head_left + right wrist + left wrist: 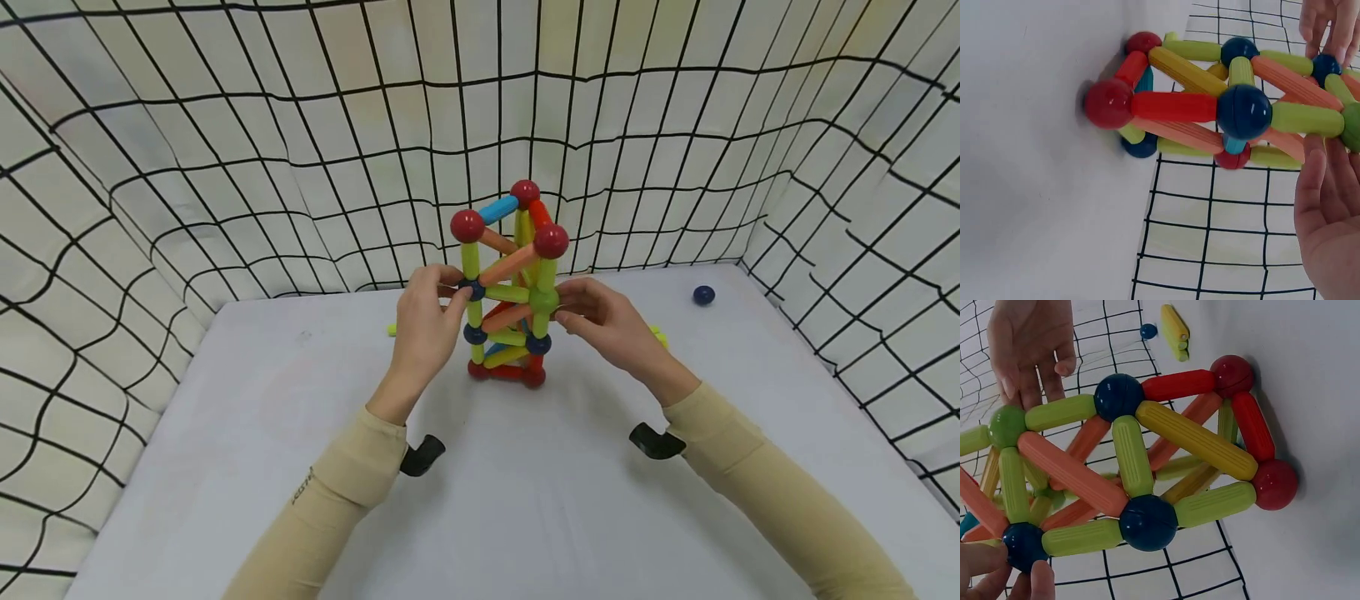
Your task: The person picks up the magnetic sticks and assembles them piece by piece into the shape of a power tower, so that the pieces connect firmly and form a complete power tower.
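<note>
A tower of magnetic rods and balls [507, 292] stands upright on the white table, with three red balls showing at its top. Its rods are lime green, orange, red, blue and yellow. At the tower's left side, my left hand [427, 321] pinches a dark blue ball [1024, 547] between thumb and fingers. On the opposite side, my right hand [611, 325] has its loosely bent fingers right at a green ball [543, 299], holding nothing between them. In the right wrist view its fingers [1313, 178] lie close against the tower, partly hidden behind it.
A loose dark blue ball [703, 295] lies at the back right of the table [510, 500]. Loose yellow-green rods [1175, 331] lie behind my right hand. Another rod end [392, 330] shows beside my left hand. A black net [337, 150] surrounds the table's back and sides.
</note>
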The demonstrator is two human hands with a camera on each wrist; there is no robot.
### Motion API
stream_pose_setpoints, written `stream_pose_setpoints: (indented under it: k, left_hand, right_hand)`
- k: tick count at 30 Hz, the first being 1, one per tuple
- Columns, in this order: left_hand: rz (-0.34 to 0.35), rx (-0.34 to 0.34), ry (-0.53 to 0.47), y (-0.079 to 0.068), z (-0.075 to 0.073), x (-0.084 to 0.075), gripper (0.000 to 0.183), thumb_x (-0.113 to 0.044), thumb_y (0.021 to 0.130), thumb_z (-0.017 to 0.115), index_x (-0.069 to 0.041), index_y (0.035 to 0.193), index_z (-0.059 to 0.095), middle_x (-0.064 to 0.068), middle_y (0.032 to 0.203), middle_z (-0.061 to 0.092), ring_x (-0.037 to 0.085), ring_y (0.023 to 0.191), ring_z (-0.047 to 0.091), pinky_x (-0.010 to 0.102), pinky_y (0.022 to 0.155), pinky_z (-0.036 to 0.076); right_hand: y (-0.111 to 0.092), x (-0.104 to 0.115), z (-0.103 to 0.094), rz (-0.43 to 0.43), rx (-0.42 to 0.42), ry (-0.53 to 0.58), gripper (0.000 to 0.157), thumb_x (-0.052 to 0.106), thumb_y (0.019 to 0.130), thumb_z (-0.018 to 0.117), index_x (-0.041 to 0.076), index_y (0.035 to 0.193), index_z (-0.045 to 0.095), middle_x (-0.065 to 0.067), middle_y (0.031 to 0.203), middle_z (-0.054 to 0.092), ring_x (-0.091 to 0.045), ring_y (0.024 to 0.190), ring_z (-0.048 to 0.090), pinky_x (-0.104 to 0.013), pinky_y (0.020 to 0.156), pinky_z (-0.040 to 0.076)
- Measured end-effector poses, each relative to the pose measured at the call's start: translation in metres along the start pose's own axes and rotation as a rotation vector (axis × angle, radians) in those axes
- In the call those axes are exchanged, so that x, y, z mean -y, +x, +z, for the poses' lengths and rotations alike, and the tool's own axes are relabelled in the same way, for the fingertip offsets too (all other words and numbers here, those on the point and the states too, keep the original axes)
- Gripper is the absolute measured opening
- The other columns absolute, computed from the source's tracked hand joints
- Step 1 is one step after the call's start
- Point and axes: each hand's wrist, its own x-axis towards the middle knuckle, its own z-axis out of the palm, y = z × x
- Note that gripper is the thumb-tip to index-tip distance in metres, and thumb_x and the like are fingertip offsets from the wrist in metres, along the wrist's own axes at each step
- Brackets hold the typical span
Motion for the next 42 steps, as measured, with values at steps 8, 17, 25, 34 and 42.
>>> stream_pose_setpoints:
  k: [8,17,25,34,42]
  left_hand:
    - [-0.079,0.066,-0.118,0.029,0.003,0.024,0.020,-0.005,0.097,0.059,0.002,0.116,0.058,0.015,0.116,0.061,0.027,0.107,0.065,0.034,0.087,0.055]
    - [-0.071,0.270,0.116,0.032,-0.007,0.046,0.026,-0.003,0.100,0.049,0.002,0.122,0.061,0.017,0.125,0.062,0.032,0.116,0.059,0.044,0.097,0.047]
    - [-0.338,0.513,0.449,0.020,-0.011,0.112,0.036,-0.002,0.098,0.048,-0.002,0.132,0.059,0.022,0.138,0.053,0.033,0.096,0.060,0.044,0.083,0.051]
    - [-0.288,0.435,0.461,-0.001,-0.004,0.142,0.019,0.007,0.091,0.058,0.007,0.109,0.062,0.025,0.111,0.064,0.040,0.105,0.060,0.049,0.091,0.049]
    - [-0.594,0.349,-0.278,0.017,-0.008,0.097,0.056,-0.017,0.094,0.066,0.001,0.141,0.041,0.019,0.133,0.055,0.029,0.113,0.062,0.036,0.094,0.051]
  right_hand:
    - [-0.005,0.007,0.012,-0.181,0.246,-0.015,0.043,0.005,0.099,0.052,0.005,0.142,0.047,-0.009,0.132,0.058,-0.023,0.122,0.055,-0.037,0.096,0.049]
    - [0.008,0.007,0.004,-0.061,-0.210,-0.055,0.029,0.023,0.099,0.058,0.004,0.120,0.056,-0.011,0.108,0.062,-0.027,0.095,0.060,-0.028,0.080,0.053]
    - [0.017,0.002,-0.002,-0.075,-0.200,-0.189,0.045,0.024,0.099,0.059,0.012,0.141,0.051,-0.005,0.138,0.051,-0.023,0.122,0.053,-0.043,0.096,0.049]
    - [0.018,0.000,-0.002,-0.085,-0.190,-0.192,0.043,0.022,0.099,0.059,0.009,0.139,0.053,-0.007,0.134,0.056,-0.025,0.119,0.055,-0.044,0.097,0.049]
    - [0.020,0.001,0.000,-0.046,-0.215,-0.187,0.042,0.025,0.100,0.058,0.011,0.139,0.053,-0.005,0.133,0.057,-0.023,0.117,0.055,-0.044,0.098,0.048]
